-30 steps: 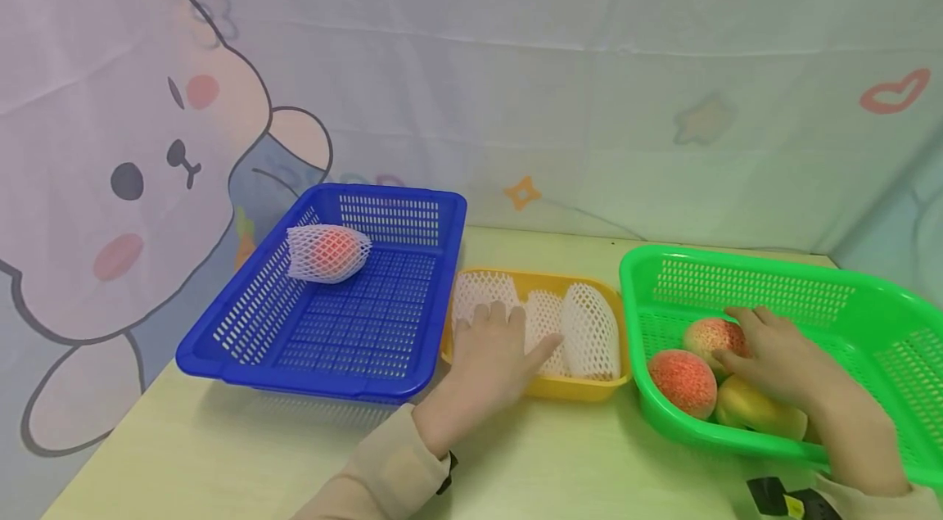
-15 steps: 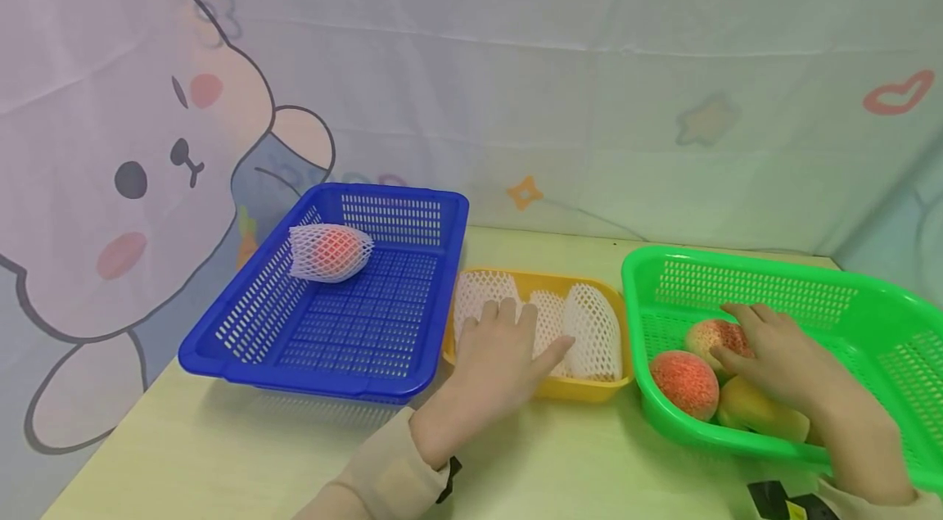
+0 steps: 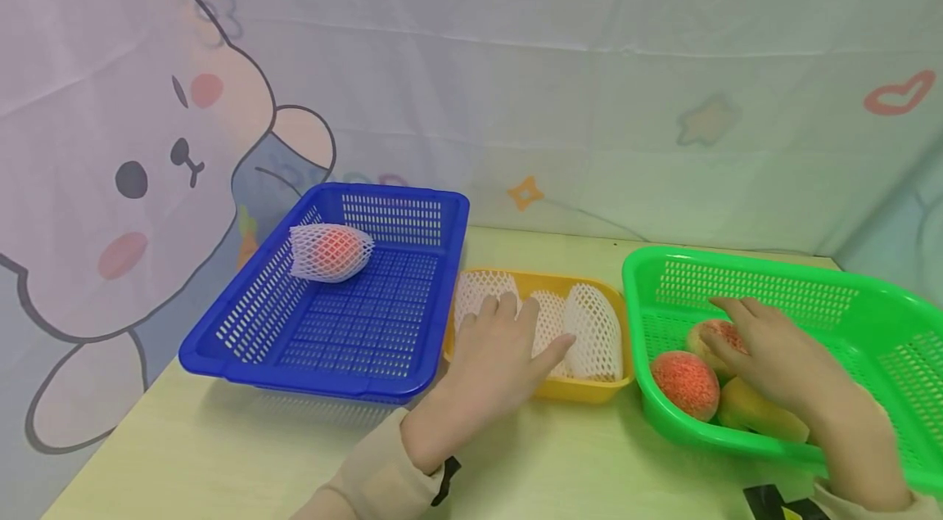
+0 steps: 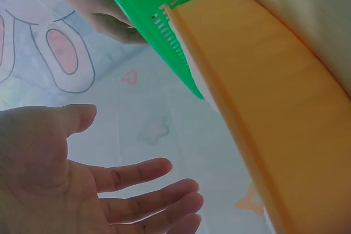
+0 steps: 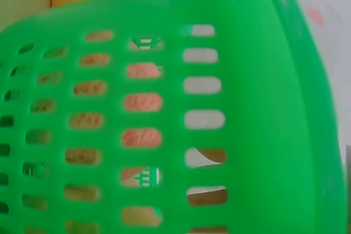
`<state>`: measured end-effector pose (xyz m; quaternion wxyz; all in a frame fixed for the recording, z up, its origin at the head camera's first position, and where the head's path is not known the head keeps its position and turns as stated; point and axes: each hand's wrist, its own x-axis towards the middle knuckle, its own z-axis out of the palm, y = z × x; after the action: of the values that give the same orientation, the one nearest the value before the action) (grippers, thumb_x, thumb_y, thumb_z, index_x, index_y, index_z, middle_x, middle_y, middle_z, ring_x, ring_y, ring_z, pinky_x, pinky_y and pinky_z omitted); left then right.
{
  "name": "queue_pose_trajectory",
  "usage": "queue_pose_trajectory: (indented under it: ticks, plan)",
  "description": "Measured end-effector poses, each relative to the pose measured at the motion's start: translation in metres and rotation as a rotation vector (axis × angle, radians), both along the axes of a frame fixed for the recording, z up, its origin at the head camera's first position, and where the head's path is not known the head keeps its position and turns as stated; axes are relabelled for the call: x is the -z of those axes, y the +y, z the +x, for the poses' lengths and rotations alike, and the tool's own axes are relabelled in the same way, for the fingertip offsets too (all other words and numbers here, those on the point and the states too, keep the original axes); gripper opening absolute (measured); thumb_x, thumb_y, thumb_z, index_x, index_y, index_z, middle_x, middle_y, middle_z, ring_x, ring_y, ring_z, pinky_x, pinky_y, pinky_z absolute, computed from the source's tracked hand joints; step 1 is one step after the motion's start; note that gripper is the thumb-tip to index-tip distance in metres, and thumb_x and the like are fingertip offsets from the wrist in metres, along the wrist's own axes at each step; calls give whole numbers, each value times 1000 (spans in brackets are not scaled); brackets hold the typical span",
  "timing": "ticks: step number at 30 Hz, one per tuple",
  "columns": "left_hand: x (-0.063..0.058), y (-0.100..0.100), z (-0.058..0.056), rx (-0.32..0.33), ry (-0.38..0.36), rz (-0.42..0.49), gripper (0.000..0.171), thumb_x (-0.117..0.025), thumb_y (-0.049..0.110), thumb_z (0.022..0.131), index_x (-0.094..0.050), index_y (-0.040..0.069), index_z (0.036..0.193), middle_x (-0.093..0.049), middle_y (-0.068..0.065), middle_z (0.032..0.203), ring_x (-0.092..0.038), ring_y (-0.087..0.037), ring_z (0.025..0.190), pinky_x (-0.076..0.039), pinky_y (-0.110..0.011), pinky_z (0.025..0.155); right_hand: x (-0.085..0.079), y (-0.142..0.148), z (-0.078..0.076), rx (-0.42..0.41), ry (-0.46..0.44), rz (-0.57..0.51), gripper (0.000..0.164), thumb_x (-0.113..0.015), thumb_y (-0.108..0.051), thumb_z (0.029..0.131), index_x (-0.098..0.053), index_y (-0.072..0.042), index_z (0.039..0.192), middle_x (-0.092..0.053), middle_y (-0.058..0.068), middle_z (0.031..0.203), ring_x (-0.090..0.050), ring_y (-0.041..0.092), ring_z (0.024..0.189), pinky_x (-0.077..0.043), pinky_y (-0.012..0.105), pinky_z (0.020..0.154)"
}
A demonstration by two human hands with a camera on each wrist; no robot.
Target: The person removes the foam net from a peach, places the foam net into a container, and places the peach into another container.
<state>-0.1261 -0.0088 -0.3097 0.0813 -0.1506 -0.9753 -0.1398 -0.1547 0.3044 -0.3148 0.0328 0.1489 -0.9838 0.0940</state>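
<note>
My left hand (image 3: 494, 356) is above the yellow tray (image 3: 582, 391), palm down with its fingers spread. White foam mesh sleeves (image 3: 593, 332) lie in that tray, partly covered by the hand. In the left wrist view the same hand (image 4: 104, 179) holds nothing. My right hand (image 3: 773, 356) hovers inside the green basket (image 3: 766, 264) over the fruit, thumb and index finger apart. Under it are a red peach (image 3: 685, 386), a yellow-red peach (image 3: 700, 340) and a yellow fruit (image 3: 759, 409). Basket slats block the hand in the right wrist view.
At the left stands a blue basket (image 3: 309, 383) with a reddish fruit in a white foam net (image 3: 335, 251). The tray sits between the two baskets on a pale wooden table (image 3: 545, 463). A printed curtain (image 3: 589, 94) hangs behind.
My right hand has lifted slightly and shifted left, its thumb and index finger now more clearly off the far peach. The left hand moved slightly right, then stayed nearly still.
</note>
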Motion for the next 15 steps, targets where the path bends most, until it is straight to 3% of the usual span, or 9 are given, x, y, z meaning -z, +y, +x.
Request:
queue_pose_trajectory:
  ticks: [8, 15]
  plan:
    - [-5, -4, 2, 6, 8, 3, 66, -37, 60, 96, -53, 8, 133, -58, -15, 122, -54, -31, 112, -47, -49, 92, -5, -15, 6, 10, -13, 22, 61, -40, -44, 101, -38, 0, 142, -42, 32, 140, -37, 54, 126, -36, 68, 96]
    - [-9, -6, 3, -8, 13, -18, 65, -38, 61, 95, -55, 8, 128, -59, -14, 116, -56, -29, 106, -48, -47, 90, -7, -32, 12, -4, -6, 4, 60, -45, -44, 99, -38, -4, 143, -45, 25, 140, -39, 49, 128, -38, 66, 95]
